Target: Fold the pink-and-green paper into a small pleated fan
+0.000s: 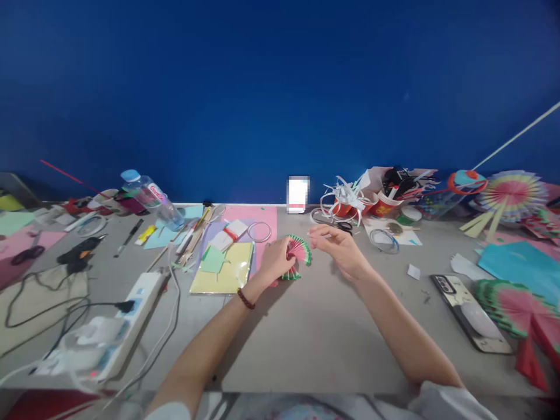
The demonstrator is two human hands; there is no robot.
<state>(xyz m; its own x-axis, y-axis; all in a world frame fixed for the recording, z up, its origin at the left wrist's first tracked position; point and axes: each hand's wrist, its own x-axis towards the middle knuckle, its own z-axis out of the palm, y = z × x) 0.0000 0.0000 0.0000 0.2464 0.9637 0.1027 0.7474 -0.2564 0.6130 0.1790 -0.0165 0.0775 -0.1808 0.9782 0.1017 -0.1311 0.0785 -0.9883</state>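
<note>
My left hand (275,261) is closed on a small pleated paper fan (300,251), pink with a green and white edge. The fan is curved open over the grey table, and my fingers hide its middle. To its right, apart from it, my right hand (339,251) is raised with thumb and fingertips pinched together. Whatever is between those fingertips, if anything, is too small to make out. Behind my right hand lie black-handled scissors (343,226). A silver ring (259,231) and a yellow paper pack (225,274) lie left of the fan.
A power strip (131,326), a glue gun (81,252) and a plastic bottle (153,195) are on the left. Red cups (385,205) with paper strips stand at the back. On the right are a phone (468,315) and finished pink-green fans (511,306).
</note>
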